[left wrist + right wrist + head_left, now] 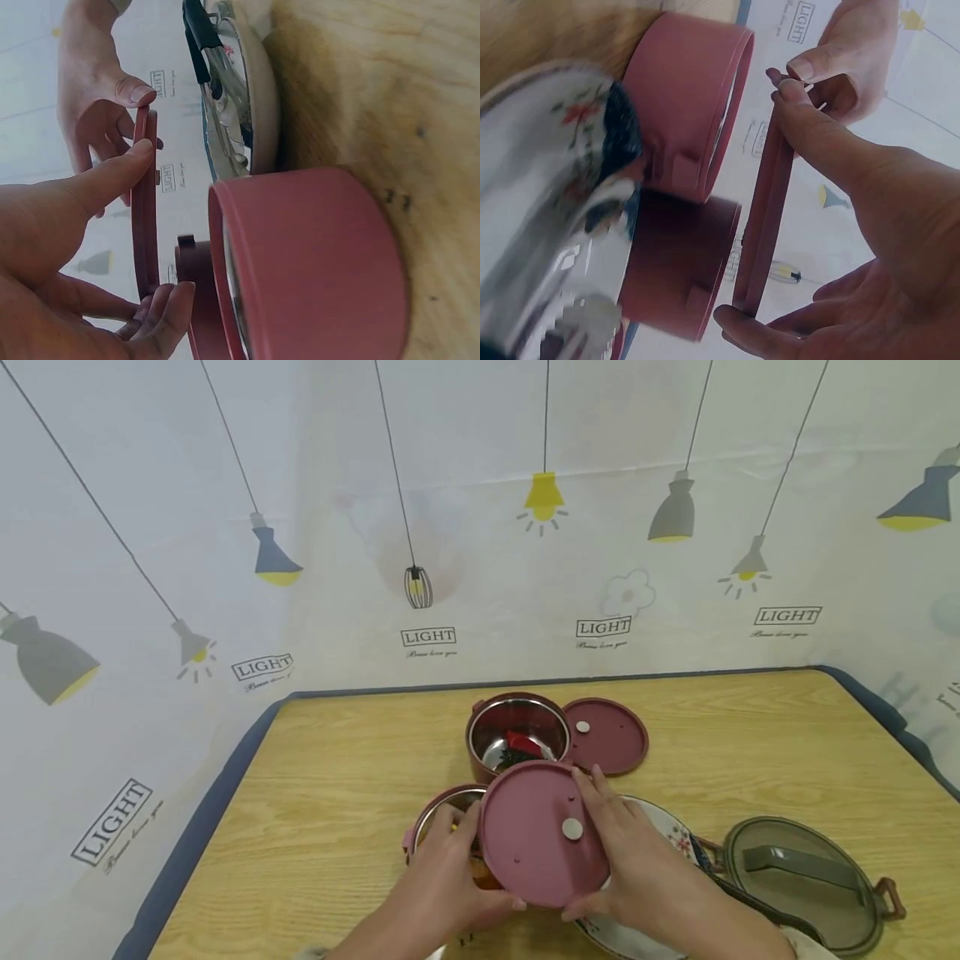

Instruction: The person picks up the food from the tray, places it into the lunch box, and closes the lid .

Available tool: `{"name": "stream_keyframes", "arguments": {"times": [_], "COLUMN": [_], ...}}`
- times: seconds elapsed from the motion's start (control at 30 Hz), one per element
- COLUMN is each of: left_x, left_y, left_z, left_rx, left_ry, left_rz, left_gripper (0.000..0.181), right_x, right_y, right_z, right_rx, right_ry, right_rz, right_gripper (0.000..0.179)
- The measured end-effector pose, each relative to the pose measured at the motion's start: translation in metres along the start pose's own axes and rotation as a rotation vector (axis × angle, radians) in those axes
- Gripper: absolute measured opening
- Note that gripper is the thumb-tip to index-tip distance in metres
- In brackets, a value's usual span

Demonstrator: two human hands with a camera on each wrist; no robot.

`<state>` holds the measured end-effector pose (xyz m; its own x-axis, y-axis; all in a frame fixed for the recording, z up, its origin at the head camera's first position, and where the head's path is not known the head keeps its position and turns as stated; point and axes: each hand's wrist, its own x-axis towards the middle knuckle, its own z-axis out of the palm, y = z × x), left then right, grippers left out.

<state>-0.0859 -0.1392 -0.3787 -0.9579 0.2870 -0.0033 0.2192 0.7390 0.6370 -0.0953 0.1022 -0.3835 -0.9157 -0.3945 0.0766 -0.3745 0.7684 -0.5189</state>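
Both hands hold a round mauve-pink lid with a white knob above the table. My left hand grips its left edge, thumb at the near rim and fingers at the far side. On the opposite edge, my right hand grips it the same way. Just left of the lid and beneath it stands a pink pot, lidless, its contents mostly hidden by the left hand. Behind is a second, darker pink pot, also uncovered, with a red item and something black inside.
Another pink lid lies right of the far pot. A floral white dish holding dark-handled utensils sits under my right forearm. Farther right is an oval olive-coloured lid with a bar handle, over brown side handles. A printed curtain hangs behind the table.
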Motion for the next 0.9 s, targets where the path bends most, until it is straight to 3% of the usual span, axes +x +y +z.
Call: {"name": "stream_keyframes", "arguments": {"times": [0.17,0.4,0.57,0.9], "left_x": [-0.013,-0.026,-0.03,-0.03], "left_y": [-0.014,-0.032,-0.039,-0.056], "left_z": [-0.003,-0.007,-0.01,-0.012], "left_rx": [-0.023,-0.01,-0.021,0.044], "left_ry": [0.007,0.062,0.05,0.071], "left_rz": [-0.035,-0.074,-0.134,-0.151], "left_gripper": [0.103,0.107,0.107,0.101], "right_x": [0.004,0.014,0.022,0.032], "right_y": [-0.011,-0.025,-0.03,-0.035], "right_z": [0.011,0.026,0.034,0.045], "right_rx": [0.086,0.096,0.146,0.141], "right_ry": [-0.06,-0.06,-0.087,-0.096], "right_rz": [-0.004,-0.053,-0.049,-0.093], "right_gripper": [0.135,0.132,0.132,0.13]}}
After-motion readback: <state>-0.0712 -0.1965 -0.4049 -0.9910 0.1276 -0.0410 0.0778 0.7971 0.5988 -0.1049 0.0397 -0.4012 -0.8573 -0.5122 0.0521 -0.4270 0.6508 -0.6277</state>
